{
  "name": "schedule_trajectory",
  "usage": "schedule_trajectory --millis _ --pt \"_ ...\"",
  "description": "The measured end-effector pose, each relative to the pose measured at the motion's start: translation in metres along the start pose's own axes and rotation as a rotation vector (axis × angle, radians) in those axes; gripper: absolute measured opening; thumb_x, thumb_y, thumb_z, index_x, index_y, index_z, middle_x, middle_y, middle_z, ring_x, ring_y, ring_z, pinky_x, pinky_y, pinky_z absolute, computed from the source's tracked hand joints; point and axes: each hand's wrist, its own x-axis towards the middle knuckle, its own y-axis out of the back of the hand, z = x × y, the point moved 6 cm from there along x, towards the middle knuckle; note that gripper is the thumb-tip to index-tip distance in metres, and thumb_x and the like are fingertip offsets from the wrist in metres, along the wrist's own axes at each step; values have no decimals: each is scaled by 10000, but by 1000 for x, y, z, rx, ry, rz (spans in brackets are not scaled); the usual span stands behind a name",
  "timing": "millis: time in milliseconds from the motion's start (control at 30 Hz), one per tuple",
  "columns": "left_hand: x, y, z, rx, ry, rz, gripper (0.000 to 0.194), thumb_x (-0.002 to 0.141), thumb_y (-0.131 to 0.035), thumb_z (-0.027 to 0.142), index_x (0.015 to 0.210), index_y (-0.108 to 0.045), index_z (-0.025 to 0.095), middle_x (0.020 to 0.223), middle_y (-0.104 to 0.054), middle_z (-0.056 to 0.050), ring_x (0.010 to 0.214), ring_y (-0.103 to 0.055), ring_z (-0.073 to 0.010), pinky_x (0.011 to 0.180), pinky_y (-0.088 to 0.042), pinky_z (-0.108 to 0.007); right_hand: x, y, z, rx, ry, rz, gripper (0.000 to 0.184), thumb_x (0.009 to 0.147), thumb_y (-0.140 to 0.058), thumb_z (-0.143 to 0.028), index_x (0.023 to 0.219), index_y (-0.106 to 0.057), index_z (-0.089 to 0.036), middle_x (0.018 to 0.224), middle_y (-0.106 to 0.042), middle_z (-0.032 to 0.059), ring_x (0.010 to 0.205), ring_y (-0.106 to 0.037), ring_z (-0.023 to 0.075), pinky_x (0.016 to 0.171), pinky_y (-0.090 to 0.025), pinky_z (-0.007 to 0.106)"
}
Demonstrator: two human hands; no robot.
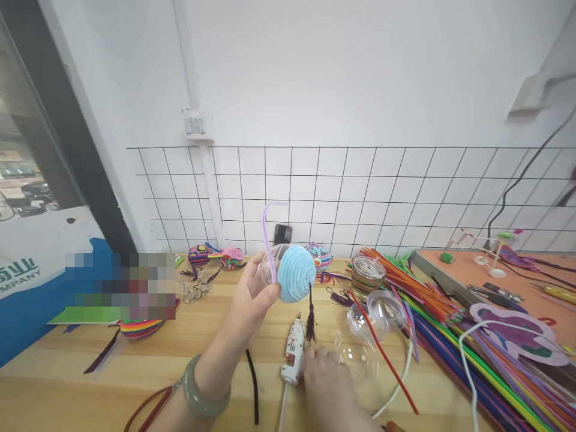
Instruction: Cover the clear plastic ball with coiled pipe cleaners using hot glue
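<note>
My left hand (254, 288) is closed around a ball (297, 273), lifted above the table. Light blue pipe cleaner is coiled over its right half; the left part is clear plastic. A dark tassel (311, 318) hangs from the blue side. One lilac pipe cleaner (266, 231) rises from under my thumb and bends over at its top. On the table, a white glue gun (294, 354) points away from me. My right hand (330, 384) is low, right beside the glue gun's handle; its fingers are blurred, and whether they grip it I cannot tell.
Clear plastic half-shells (386, 309) and a red pipe cleaner (382, 351) lie at the right. Beyond them are bundled pipe cleaners (454, 354), a round tin (368, 276) and a white cable (468, 360). Finished striped balls (231, 258) and a phone (283, 234) are at the back.
</note>
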Motion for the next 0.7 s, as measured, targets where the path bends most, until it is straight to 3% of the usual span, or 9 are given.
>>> schedule_trajectory --millis 133,300,433,500,600,700 --pt "1 3 4 -14 -10 2 580 697 -770 421 1204 -577 214 1288 -589 -113 1214 -515 -300 935 -468 -373 -1 10 -1 82 82 -45 357 747 -508 58 1026 -689 -70 997 -704 222 945 -676 341 764 -494 382" --pt "3 14 10 -77 -10 68 524 743 -739 373 1219 -568 236 1297 -570 -88 1152 -549 -262 847 -521 -333 0 26 14 258 56 -51 329 749 -474 43 986 -664 -84 905 -724 199 843 -706 306 665 -459 325" --pt "6 16 13 -129 53 81 468 757 -725 368 1186 -584 247 1277 -580 -78 1097 -580 -257 842 -537 -372 5 49 39 476 94 -10 209 816 -489 -104 953 -635 -164 824 -722 95 763 -693 242 617 -436 290" --pt "8 16 13 -143 85 57 434 777 -705 372 1175 -593 242 1265 -593 -80 1088 -588 -253 867 -528 -389 9 64 55 590 102 28 169 847 -486 -190 948 -621 -187 766 -699 40 690 -666 205 589 -433 276" --pt "9 18 7 -87 135 65 457 759 -724 357 1182 -597 236 1245 -605 -87 1034 -605 -227 820 -524 -339 14 83 79 752 62 115 254 903 -428 -331 1047 -582 -187 699 -637 -1 564 -593 176 527 -435 278" --pt "7 17 -4 56 210 46 516 735 -751 344 1208 -581 226 1183 -628 -99 987 -612 -221 790 -504 -325 10 101 102 1047 -67 334 301 851 -541 -447 994 -567 -184 581 -551 -40 519 -541 174 523 -436 293"
